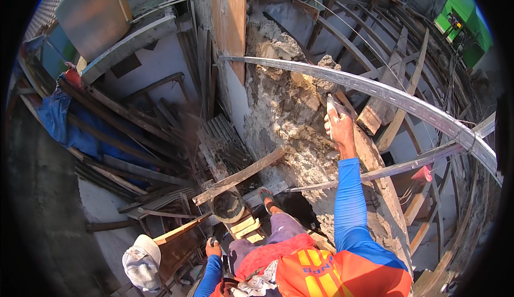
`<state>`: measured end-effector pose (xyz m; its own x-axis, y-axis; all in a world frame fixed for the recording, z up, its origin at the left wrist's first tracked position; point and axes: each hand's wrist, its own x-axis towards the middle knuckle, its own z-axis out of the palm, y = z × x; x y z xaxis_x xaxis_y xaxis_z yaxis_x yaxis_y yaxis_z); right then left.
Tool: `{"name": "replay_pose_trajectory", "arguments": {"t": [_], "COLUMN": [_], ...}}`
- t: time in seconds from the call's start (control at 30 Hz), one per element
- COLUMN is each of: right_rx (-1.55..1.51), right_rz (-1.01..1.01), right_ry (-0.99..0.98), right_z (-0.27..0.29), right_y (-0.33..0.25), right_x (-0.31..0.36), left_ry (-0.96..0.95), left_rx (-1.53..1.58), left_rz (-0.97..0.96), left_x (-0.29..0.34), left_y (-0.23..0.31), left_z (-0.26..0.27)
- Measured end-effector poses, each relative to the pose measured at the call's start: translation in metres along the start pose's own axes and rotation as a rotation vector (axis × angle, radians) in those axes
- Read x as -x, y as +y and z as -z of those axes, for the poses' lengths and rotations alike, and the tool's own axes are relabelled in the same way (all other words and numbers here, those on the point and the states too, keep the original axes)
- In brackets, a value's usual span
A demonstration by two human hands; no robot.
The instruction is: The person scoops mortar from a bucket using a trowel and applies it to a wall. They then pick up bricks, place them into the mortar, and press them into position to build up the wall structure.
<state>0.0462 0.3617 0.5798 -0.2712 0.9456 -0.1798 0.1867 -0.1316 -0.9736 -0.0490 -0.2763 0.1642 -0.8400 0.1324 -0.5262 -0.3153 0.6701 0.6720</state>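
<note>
Right hand (pixel 341 128), three o'clock, gripping slim grey tool (pixel 330 102), probably stiff, light, best held by near end; left hand (pixel 213 249), seven o'clock, clutching small dark object (pixel 212 241).

Over on the left I see a crumpled blue tarp (pixel 52 119) among weathered timbers (pixel 126 111), a tiled roof (pixel 48 11) beyond. A pale cap (pixel 142 260) shows lower left; rightward, a pinkish-red cone (pixel 422 173) sits near loose planks (pixel 417 205), a bright green wall (pixel 473 17) farther off.
</note>
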Motion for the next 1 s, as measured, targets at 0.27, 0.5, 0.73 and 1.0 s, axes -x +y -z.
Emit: {"name": "replay_pose_trajectory", "arguments": {"t": [0.27,0.5,0.73,1.0], "right_rx": [1.116,1.119,1.053,1.111], "right_rz": [0.520,0.367,0.534,0.589], "right_ry": [0.225,0.242,0.378,0.213], "right_z": [0.001,0.019,0.035,0.022], "right_y": [-0.007,0.016,0.007,-0.021], "right_x": [-0.068,0.025,-0.003,-0.063], "left_ry": [-0.027,-0.069,-0.074,-0.080], "left_rx": [0.071,0.110,-0.137,0.071], "left_rz": [0.009,-0.005,-0.069,0.038], "left_x": [0.029,0.043,0.035,0.034], "left_y": [0.042,0.038,0.042,0.061], "left_z": [0.007,0.003,0.022,0.032]}}
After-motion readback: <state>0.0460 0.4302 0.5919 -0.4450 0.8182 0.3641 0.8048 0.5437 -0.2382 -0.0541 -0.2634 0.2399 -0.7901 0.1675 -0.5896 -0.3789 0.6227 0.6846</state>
